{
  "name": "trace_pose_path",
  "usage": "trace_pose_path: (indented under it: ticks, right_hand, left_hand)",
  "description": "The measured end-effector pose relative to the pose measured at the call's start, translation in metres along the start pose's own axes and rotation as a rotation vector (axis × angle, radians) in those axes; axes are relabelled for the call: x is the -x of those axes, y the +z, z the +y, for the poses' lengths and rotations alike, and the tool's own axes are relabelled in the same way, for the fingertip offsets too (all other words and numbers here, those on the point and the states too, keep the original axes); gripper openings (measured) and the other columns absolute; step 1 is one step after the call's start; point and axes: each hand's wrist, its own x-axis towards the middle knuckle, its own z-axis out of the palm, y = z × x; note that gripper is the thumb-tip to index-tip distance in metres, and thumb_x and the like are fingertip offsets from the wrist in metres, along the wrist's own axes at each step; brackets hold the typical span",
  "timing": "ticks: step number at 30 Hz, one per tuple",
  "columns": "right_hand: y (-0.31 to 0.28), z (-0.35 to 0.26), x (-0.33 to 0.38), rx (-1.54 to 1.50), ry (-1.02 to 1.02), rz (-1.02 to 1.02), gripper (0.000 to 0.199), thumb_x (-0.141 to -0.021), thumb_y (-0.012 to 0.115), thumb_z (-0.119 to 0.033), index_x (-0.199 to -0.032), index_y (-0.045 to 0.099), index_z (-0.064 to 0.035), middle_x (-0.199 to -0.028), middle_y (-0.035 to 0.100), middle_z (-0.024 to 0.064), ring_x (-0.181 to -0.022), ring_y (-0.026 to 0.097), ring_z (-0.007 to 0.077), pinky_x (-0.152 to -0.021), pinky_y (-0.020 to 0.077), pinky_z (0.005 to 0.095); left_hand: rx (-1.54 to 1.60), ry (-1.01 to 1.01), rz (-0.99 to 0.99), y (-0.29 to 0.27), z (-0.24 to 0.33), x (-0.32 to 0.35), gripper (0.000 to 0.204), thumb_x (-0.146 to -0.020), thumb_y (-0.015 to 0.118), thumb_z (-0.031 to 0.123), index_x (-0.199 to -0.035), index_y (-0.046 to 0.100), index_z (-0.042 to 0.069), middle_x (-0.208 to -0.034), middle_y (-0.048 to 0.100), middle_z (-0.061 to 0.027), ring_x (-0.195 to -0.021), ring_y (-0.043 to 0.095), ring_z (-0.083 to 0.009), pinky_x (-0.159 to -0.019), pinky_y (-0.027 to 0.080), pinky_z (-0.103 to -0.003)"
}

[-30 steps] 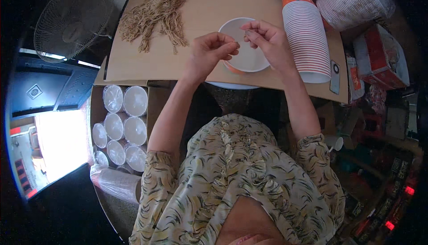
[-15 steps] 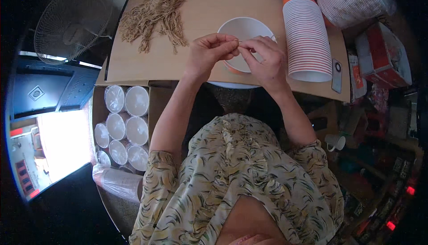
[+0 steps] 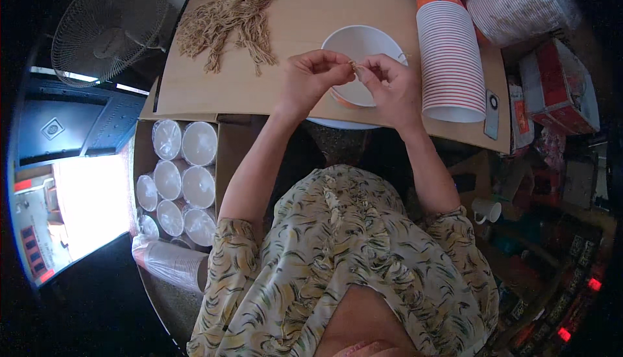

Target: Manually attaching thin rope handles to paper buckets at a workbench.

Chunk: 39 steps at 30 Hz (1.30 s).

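Right hand (image 3: 394, 89) lower than before, over white bowl (image 3: 363, 40)

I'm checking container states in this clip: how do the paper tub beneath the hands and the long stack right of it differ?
The paper tub shows one rim; the long stack shows many nested rims. The tub stands mouth up; the stack lies on its side. Both show white and orange.

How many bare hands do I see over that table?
2: the left hand, at the left side of the round, white-lined paper tub, and the right hand, at its right. A small tan bit shows at their fingertips. Neither hand is hidden.
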Motion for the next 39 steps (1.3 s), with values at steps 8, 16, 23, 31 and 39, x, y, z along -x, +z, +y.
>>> trace_pose_path:
  ticks: [8, 16, 23, 31, 39]
  right_hand:
    - [-0.005, 0.017, -0.004, -0.217, 0.213, -0.074, 0.015, -0.090, 0.067, -0.013, -0.090, 0.069, 0.0023, -0.075, 0.066, 0.0022, -0.069, 0.059, 0.0078, -0.063, 0.0479, 0.0241]
    - [-0.010, 0.009, -0.003, -0.233, 0.246, -0.097, 0.018, -0.091, 0.068, -0.015, -0.094, 0.070, 0.0024, -0.078, 0.068, 0.0028, -0.069, 0.059, 0.0077, -0.063, 0.0480, 0.0240]
    - [-0.008, 0.011, -0.005, -0.152, 0.087, -0.069, 0.018, -0.095, 0.061, -0.012, -0.106, 0.067, 0.0022, -0.086, 0.070, 0.0050, -0.074, 0.062, 0.0088, -0.067, 0.0492, 0.0253]
    - [-0.016, 0.015, -0.007, -0.251, 0.284, -0.264, 0.017, -0.095, 0.063, -0.009, -0.108, 0.066, 0.0003, -0.081, 0.066, 0.0004, -0.069, 0.059, 0.0044, -0.057, 0.0413, 0.0186]
    - [-0.020, 0.004, -0.008, -0.166, 0.237, -0.314, 0.015, -0.093, 0.064, -0.008, -0.104, 0.066, 0.0010, -0.081, 0.066, 0.0011, -0.069, 0.059, 0.0049, -0.058, 0.0431, 0.0194]
  left_hand:
    - [-0.182, 0.142, 0.026, 0.008, -0.001, 0.008, 0.018, -0.086, 0.073, 0.005, -0.101, 0.070, -0.004, -0.092, 0.073, -0.0100, -0.086, 0.069, -0.0137, -0.081, 0.056, -0.026]
    - [-0.101, 0.117, 0.005, 0.002, -0.013, 0.004, 0.018, -0.089, 0.071, 0.009, -0.102, 0.070, -0.003, -0.092, 0.073, -0.0095, -0.084, 0.070, -0.0142, -0.078, 0.057, -0.027]
    - [0.010, 0.022, -0.013, 0.001, -0.009, 0.005, 0.017, -0.090, 0.070, 0.008, -0.103, 0.068, -0.003, -0.091, 0.073, -0.0103, -0.084, 0.069, -0.0133, -0.078, 0.057, -0.027]
    - [-0.032, 0.085, -0.039, 0.002, -0.008, 0.006, 0.015, -0.088, 0.069, 0.004, -0.101, 0.067, -0.002, -0.090, 0.072, -0.0084, -0.084, 0.068, -0.0121, -0.078, 0.056, -0.026]
    - [-0.111, 0.091, -0.048, 0.003, -0.001, 0.010, 0.014, -0.085, 0.070, -0.001, -0.098, 0.066, -0.003, -0.089, 0.071, -0.0074, -0.083, 0.068, -0.0116, -0.076, 0.056, -0.025]
